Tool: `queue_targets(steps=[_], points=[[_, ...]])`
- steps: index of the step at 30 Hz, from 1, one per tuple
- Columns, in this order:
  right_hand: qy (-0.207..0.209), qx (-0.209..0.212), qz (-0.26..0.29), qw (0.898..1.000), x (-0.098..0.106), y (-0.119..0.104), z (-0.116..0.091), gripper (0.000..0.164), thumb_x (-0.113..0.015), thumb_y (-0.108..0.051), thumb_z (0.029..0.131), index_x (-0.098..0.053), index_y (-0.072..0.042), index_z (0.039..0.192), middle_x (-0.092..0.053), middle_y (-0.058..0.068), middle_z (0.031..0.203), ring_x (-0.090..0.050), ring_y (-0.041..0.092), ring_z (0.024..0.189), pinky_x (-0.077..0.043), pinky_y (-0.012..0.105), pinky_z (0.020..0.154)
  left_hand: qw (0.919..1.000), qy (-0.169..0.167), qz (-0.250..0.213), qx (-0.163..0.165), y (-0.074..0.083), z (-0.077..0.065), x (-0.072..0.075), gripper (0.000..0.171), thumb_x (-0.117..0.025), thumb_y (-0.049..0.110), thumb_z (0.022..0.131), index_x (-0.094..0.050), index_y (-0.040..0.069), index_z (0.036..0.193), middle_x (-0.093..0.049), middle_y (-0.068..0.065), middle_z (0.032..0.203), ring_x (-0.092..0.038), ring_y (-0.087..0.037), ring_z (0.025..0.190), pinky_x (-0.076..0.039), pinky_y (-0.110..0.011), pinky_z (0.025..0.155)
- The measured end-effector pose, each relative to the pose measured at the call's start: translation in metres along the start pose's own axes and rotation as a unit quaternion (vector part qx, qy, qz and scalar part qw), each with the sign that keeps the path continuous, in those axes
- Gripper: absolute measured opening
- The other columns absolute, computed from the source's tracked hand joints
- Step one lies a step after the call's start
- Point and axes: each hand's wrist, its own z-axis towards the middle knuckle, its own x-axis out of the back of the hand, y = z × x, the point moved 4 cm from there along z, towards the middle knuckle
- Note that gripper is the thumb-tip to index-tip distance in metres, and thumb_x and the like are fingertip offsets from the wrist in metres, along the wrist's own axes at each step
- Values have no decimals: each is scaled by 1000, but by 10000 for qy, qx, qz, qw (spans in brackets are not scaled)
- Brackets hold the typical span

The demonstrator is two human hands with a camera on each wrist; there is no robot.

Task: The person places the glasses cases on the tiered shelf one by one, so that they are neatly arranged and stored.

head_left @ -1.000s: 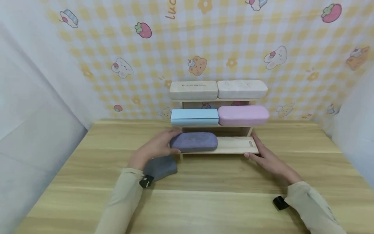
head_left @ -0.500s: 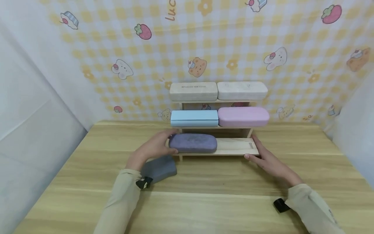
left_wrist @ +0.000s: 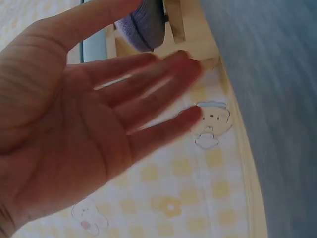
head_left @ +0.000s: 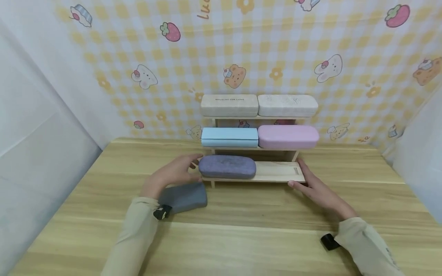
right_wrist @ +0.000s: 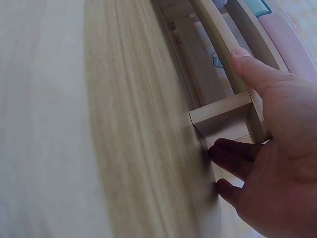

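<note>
On the bottom tier of a small wooden three-tier rack (head_left: pixel 276 171) lies a purple glasses case (head_left: pixel 227 167), at the left half. My left hand (head_left: pixel 172 173) is just left of that case, its fingers spread and nothing between them; the left wrist view shows the open palm and the case's end (left_wrist: pixel 143 29) past the fingertips. Below this hand a grey glasses case (head_left: pixel 184 197) rests on the table, partly covered by the wrist. My right hand (head_left: pixel 319 188) holds the rack's right end, thumb on the front edge of the bottom tier and fingers around the side.
On the middle tier sit a light blue glasses case (head_left: pixel 229 137) and a pink one (head_left: pixel 288 136). The top tier bears a beige case (head_left: pixel 229 105) and a white case (head_left: pixel 287 105). Behind the wooden table (head_left: pixel 241 245) hangs a yellow checked cloth (head_left: pixel 276 50).
My left hand has drawn back leftward from the end of the purple case and the rack, its fingers loosening. The right hand stays at the rack's right end.
</note>
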Motion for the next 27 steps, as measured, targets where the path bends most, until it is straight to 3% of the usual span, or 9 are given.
queue_targets(steps=[6, 11, 17, 21, 24, 27], points=[[-17, 5, 26, 10000, 0, -2, 2, 85, -51, -36, 96, 14, -21, 148, 11, 16, 153, 1, 38, 138, -11, 61, 102, 9986, -313, 82, 427, -11, -19, 7, 67, -69, 18, 84, -38, -9, 136, -55, -26, 120, -55, -37, 107, -43, -45, 89], [-38, -66, 54, 10000, -1, 0, 1, 86, -51, -36, 96, 15, -18, 148, 11, 16, 153, 2, 39, 137, -9, 62, 102, 9975, -474, 57, 514, -11, -35, 16, 59, -61, 23, 90, -39, -8, 135, -55, -27, 120, -56, -37, 107, -44, -45, 88], [-122, -32, 91, 9999, -9, 1, 1, 86, -52, -36, 96, 15, -19, 148, 11, 16, 153, 3, 37, 138, -9, 61, 103, 9986, -393, 149, 333, -16, -87, 18, 61, -64, 27, 89, -41, -7, 134, -57, -24, 119, -55, -37, 107, -44, -51, 85], [-100, -46, 58, 9999, -9, 5, -2, 87, -52, -35, 96, 15, -16, 147, 11, 18, 152, 2, 39, 137, -10, 61, 102, 9979, -320, 163, 544, -29, -123, 10, 67, -68, 32, 85, -43, -9, 132, -55, -24, 122, -54, -39, 108, -43, -52, 85], [-94, -77, 47, 9999, -6, 5, -1, 89, -51, -35, 97, 20, -14, 146, 15, 20, 151, 4, 39, 137, -9, 61, 103, 9972, -193, 219, 694, -37, -140, 5, 68, -70, 30, 84, -44, -13, 129, -51, -29, 124, -52, -44, 107, -43, -53, 85], [-106, -122, 40, 9999, -2, 2, 3, 90, -49, -36, 97, 25, -14, 143, 19, 19, 150, 8, 38, 137, -6, 60, 103, 9961, -67, 387, 796, -43, -146, 4, 70, -71, 27, 83, -41, -17, 128, -46, -35, 125, -48, -49, 110, -39, -56, 88]])
